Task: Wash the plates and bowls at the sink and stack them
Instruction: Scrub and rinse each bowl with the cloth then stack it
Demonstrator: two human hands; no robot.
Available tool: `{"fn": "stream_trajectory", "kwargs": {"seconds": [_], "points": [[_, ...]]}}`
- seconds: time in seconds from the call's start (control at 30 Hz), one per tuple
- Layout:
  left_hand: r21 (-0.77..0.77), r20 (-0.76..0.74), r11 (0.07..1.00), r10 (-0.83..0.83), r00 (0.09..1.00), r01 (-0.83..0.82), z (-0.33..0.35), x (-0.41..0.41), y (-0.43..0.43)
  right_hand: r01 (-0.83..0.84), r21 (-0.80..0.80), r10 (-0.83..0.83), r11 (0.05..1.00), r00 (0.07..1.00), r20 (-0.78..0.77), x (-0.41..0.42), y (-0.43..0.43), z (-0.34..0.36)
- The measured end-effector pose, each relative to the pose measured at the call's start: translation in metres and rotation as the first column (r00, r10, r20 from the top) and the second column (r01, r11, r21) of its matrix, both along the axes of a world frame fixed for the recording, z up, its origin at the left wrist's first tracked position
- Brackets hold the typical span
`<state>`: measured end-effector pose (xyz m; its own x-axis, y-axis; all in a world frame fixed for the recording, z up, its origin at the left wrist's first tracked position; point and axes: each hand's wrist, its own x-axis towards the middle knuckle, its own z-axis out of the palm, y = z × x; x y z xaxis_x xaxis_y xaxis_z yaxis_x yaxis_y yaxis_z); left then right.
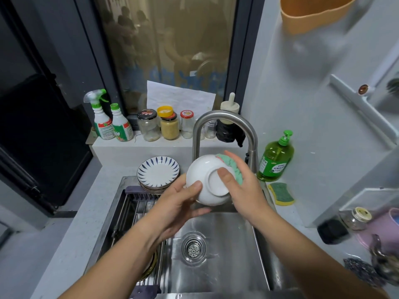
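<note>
Bowl [205, 169] tilts base toward you, L hand [179, 203] gripping its near rim, R hand [244, 190] pinching green cloth [231, 167] onto its right side.

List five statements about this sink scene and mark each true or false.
1. The white bowl is held with its base toward the camera. True.
2. The left hand holds a plate. False: it grips the white bowl by its rim.
3. The right hand holds a green cloth against the bowl. True.
4. The stack of blue-patterned plates lies in the basin by the drain. False: it stands at the back left edge of the sink.
5. The yellow-and-green sponge is in the right hand. False: it lies on the counter beside the green soap bottle.
</note>
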<state>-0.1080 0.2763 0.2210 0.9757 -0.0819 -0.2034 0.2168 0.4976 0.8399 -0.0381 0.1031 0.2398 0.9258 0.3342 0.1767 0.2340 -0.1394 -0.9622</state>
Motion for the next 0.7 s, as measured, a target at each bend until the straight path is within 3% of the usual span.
{"fn": "stream_trajectory", "kwargs": {"seconds": [0.17,0.3,0.37,0.53,0.63,0.7], "points": [[0.223,-0.05,0.971,-0.077,0.996,0.087,0.019,0.011,0.012,-0.22,-0.311,0.253,0.924,0.965,0.069,0.01,-0.011,0.013],[0.276,-0.062,0.956,-0.082,0.995,0.096,0.02,0.015,0.004,-0.289,-0.364,0.322,0.885,0.946,0.031,0.016,-0.006,0.021],[0.231,-0.072,0.973,-0.003,0.997,0.019,0.015,0.016,-0.003,-0.232,-0.295,0.257,0.927,0.965,0.047,0.013,-0.001,0.019],[-0.102,-0.133,0.988,0.105,0.986,-0.119,0.012,0.017,-0.01,0.025,-0.304,0.108,0.952,0.905,0.412,-0.021,0.007,-0.004],[-0.202,-0.199,0.97,0.094,0.975,-0.135,0.007,0.014,-0.013,0.042,-0.376,0.154,0.926,0.866,0.476,-0.03,0.007,-0.016],[-0.199,-0.199,0.973,0.075,0.977,-0.115,0.003,0.009,-0.018,0.031,-0.327,0.111,0.945,0.906,0.407,-0.011,0.009,-0.006]]}}
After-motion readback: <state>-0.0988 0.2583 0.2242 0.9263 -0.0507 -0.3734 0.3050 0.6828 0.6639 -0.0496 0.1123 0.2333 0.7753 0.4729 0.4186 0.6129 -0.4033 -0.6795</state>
